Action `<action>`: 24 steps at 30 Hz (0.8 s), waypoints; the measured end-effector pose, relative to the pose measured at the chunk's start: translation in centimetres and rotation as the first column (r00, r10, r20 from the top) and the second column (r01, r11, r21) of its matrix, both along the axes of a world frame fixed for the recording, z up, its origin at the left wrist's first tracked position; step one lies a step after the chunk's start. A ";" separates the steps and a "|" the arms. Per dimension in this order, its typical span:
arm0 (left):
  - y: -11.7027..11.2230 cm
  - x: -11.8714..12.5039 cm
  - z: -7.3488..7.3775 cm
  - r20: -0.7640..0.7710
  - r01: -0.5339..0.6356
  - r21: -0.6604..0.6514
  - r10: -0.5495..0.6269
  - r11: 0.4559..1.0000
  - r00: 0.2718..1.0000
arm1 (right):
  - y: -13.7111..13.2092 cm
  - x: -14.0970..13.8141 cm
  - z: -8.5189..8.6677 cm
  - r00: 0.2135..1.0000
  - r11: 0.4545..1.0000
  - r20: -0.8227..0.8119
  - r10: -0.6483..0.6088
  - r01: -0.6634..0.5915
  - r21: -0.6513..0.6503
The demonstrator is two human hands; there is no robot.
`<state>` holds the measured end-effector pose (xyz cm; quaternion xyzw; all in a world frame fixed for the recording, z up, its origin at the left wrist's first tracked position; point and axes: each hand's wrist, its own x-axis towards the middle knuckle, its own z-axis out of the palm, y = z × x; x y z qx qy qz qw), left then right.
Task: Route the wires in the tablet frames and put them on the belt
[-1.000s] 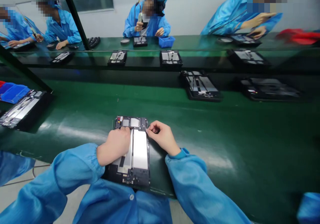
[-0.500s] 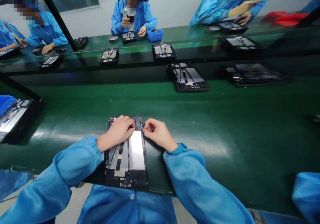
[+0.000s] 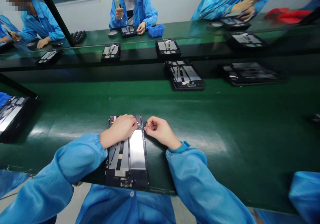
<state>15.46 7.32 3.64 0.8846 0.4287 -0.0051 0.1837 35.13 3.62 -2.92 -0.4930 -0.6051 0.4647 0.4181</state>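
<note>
An opened tablet (image 3: pixel 128 157) with silver battery panels and a dark circuit board lies lengthwise on the green belt (image 3: pixel 225 117), close to the near edge. My left hand (image 3: pixel 121 128) rests on its far end, fingers curled down onto the board. My right hand (image 3: pixel 158 130) sits just off the tablet's right far corner, fingers pinched together at the edge; whether it holds a small part I cannot tell.
More opened tablets lie on the belt: one at far centre (image 3: pixel 185 75), one far right (image 3: pixel 250 72), one at the left edge (image 3: pixel 11 115). Other people in blue coats work across a raised shelf (image 3: pixel 140 50), with a blue bin (image 3: pixel 156 30) there.
My left hand has slid from the tablet's middle up to its far end. The right hand stays at the far right corner. The view has shifted slightly.
</note>
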 end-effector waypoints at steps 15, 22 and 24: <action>-0.5 -1.0 -1.4 0.174 -0.210 0.049 0.198 0.977 0.965 | 0.5 -3.0 -0.4 0.987 0.996 -0.133 -0.091 0.088 -0.029; -0.7 -1.1 -2.4 0.183 -0.219 0.046 0.207 0.975 0.961 | 0.9 -2.8 -0.9 0.997 0.997 0.006 -0.076 0.076 -0.002; -0.7 -1.2 -2.6 0.199 -0.227 0.053 0.213 0.972 0.957 | 0.9 -2.7 -0.8 0.998 0.998 -0.035 -0.060 0.059 -0.038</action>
